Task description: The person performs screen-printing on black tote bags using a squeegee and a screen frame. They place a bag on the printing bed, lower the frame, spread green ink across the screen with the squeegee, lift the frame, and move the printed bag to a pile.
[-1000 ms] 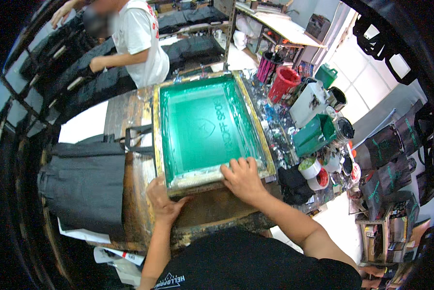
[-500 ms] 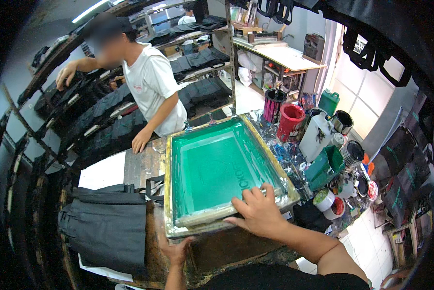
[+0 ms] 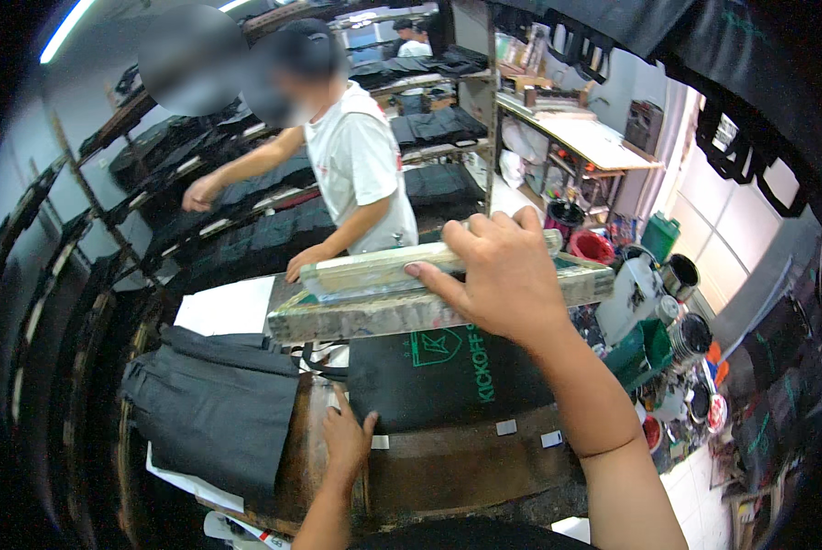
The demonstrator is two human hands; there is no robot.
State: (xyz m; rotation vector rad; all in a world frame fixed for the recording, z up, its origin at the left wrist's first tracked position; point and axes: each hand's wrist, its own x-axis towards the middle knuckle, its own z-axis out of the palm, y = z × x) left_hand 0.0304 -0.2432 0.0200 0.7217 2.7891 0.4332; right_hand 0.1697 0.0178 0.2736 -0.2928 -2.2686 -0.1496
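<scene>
My right hand (image 3: 507, 275) is closed on the screen printing frame (image 3: 374, 321), which is raised and tilted above the board. Its thumb presses a pale wooden bar (image 3: 374, 272) along the near edge; whether this bar is a separate squeegee I cannot tell. Beneath the frame lies a black fabric tote bag (image 3: 402, 399) with a fresh-looking green print, its handles at the left. Fingers apart and holding nothing, my left hand (image 3: 345, 440) is at the bag's lower left corner. The frame's mesh is mostly hidden by its edge.
Left of the board lies a stack of black bags (image 3: 214, 412). A co-worker in a white shirt (image 3: 361, 156) stands beyond the table, one hand near the frame's far left. Paint containers (image 3: 635, 289) crowd the right side. Racks of black bags (image 3: 438, 183) stand behind.
The near side of the screen printing frame has swung up in my right hand, uncovering the printed bag. My left hand has come off the frame's corner to the bag. The co-worker's outstretched arm has lowered.
</scene>
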